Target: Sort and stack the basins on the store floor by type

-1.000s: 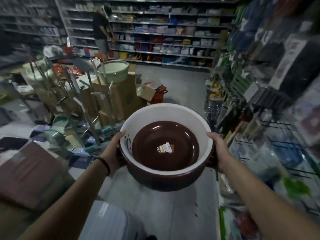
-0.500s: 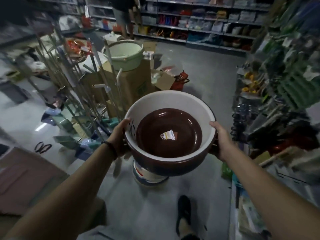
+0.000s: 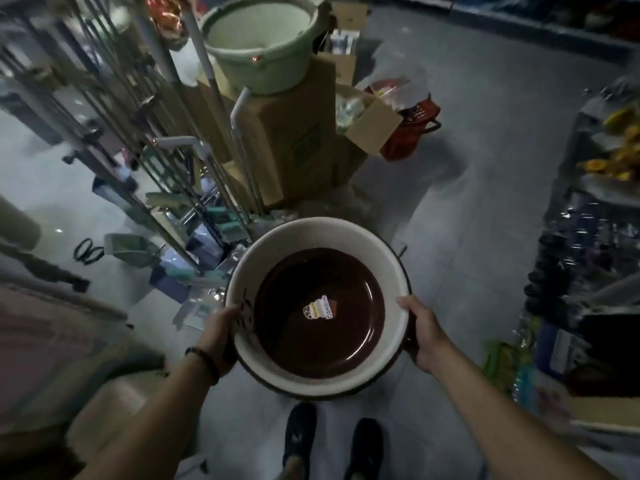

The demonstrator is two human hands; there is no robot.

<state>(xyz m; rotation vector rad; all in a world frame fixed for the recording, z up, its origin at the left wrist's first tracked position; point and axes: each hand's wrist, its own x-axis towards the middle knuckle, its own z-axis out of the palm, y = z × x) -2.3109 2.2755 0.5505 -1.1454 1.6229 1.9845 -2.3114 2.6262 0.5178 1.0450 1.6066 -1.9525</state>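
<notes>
1 sticker [image 3: 320, 307] inside brown-and-white basin [image 3: 394, 270]

A household-goods shop — packaged wares hang on a rack [image 3: 585, 244] at the right, long-handled cleaning tools [image 3: 207, 67] stand bundled at the left, and farther along the grey floor [image 3: 485, 174] a green basin [image 3: 259, 46] tops cardboard boxes [image 3: 294, 143] beside a red shopping basket [image 3: 408, 136], with stocked shelves [image 3: 540, 12] beyond.

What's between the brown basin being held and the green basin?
In the head view: the tall cardboard box that the green basin stands on, then a strip of floor before the brown basin.
</notes>
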